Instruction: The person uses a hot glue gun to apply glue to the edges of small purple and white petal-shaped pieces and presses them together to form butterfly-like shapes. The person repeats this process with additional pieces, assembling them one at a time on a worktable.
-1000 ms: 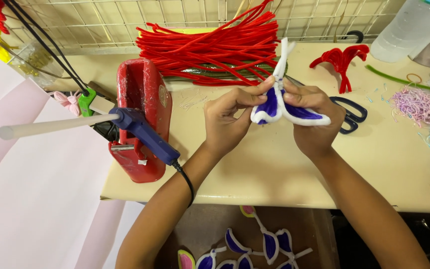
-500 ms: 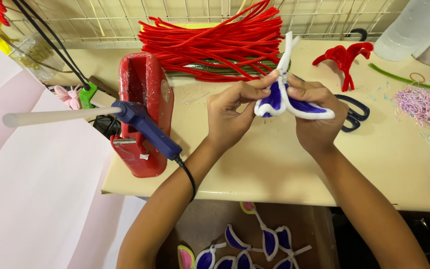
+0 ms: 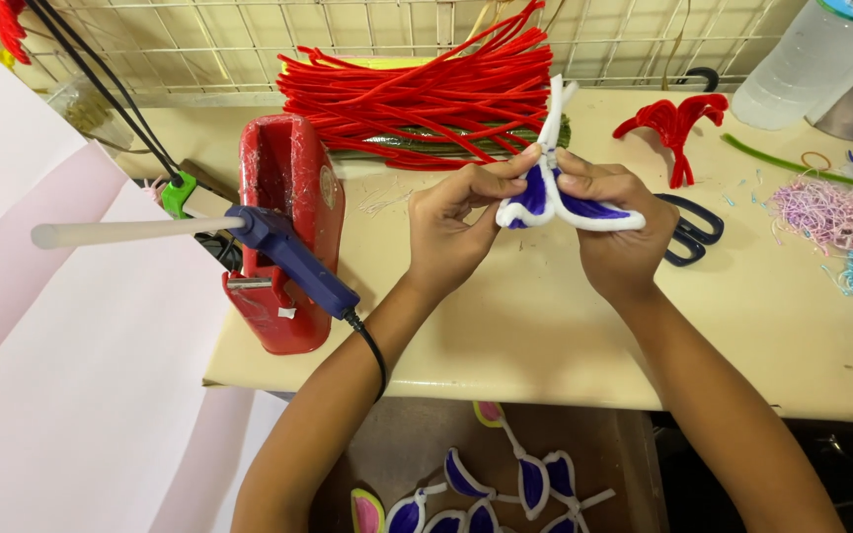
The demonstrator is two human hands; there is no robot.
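Both hands, left hand (image 3: 461, 222) and right hand (image 3: 616, 222), pinch the purple-and-white petal piece (image 3: 557, 202) above the table (image 3: 545, 326), right of the glue gun (image 3: 283, 252), where a loosened pinch might let its white stems untwist.

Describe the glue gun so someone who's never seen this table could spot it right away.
Start at the table's left edge, where a red tape dispenser stands. The glue gun rests on it: blue, with a long pale stick pointing left and a black cord.
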